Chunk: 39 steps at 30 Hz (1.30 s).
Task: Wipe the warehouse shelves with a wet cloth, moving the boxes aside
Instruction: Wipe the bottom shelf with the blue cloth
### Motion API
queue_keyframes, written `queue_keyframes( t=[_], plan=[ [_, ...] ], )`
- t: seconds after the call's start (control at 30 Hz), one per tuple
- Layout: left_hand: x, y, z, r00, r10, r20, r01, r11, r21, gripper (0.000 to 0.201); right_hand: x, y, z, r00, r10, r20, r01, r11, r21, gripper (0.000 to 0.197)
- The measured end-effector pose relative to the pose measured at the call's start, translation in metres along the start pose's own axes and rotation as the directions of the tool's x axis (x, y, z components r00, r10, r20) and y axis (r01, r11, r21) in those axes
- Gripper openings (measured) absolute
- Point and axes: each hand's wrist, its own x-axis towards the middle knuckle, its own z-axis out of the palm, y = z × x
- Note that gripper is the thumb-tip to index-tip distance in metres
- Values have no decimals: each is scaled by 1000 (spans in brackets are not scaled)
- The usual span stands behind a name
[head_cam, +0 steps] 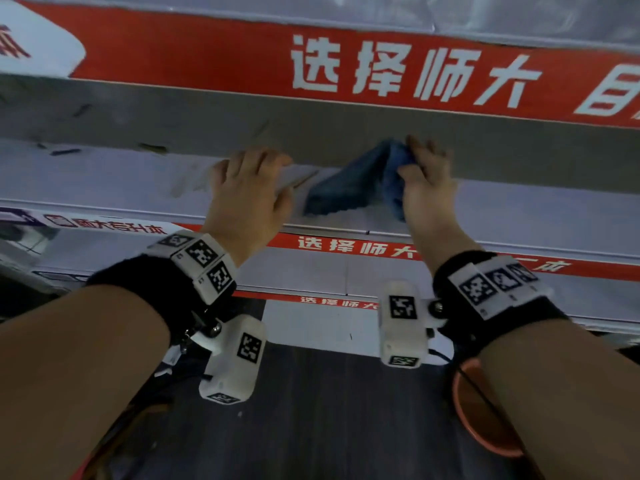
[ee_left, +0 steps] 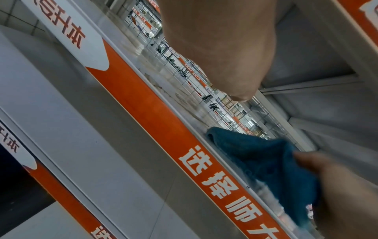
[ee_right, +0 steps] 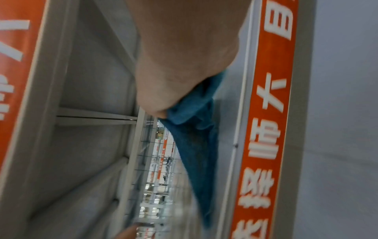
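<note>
On the white shelf (head_cam: 519,209), near its front edge: blue cloth (head_cam: 349,185), bunched at one end, other end trailing flat on the shelf surface toward the left hand. Right hand (head_cam: 427,181) grips the bunched end, fingers curled round the fabric; part of the cloth hangs below the palm over the front edge. Left hand (head_cam: 247,188) just beside the cloth, apart from it, palm down on the shelf, fingers spread and straight, tips reaching under the grey lip of the shelf above (head_cam: 173,116). Holds nothing.

Red strip with white characters (head_cam: 346,244) runs along the shelf's front edge; same strip on the tiers above and below. Left wrist view: wire mesh back panel (ee_left: 204,84) behind the shelf, more racking visible through it. Cloth there lies against the front edge.

Orange basin (head_cam: 474,410) on the dark floor, partly hidden by the right forearm. Boxes not visible on this tier.
</note>
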Motion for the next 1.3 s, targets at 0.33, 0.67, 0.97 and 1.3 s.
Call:
queue_keyframes(
  t=[0.33, 0.67, 0.97, 1.3],
  plan=[
    [-19, -40, 0, 998, -53, 45, 51, 998, 48, 36, -7, 28, 47, 970, 34, 240, 169, 612, -773, 60],
    [-22, -60, -39, 988, -155, 18, 155, 988, 30, 34, -94, -24, 83, 804, -43, 593, 302, 888, -346, 28],
    [-19, -49, -66, 988, -149, 31, 147, 988, 57, 41, -118, -41, 73, 738, -264, 620, 405, 910, -95, 24],
    [-24, -30, -41, 994, -94, 62, 92, 995, 34, 33, -54, -38, 4, 987, -160, 8, 158, 961, -228, 25]
  ],
)
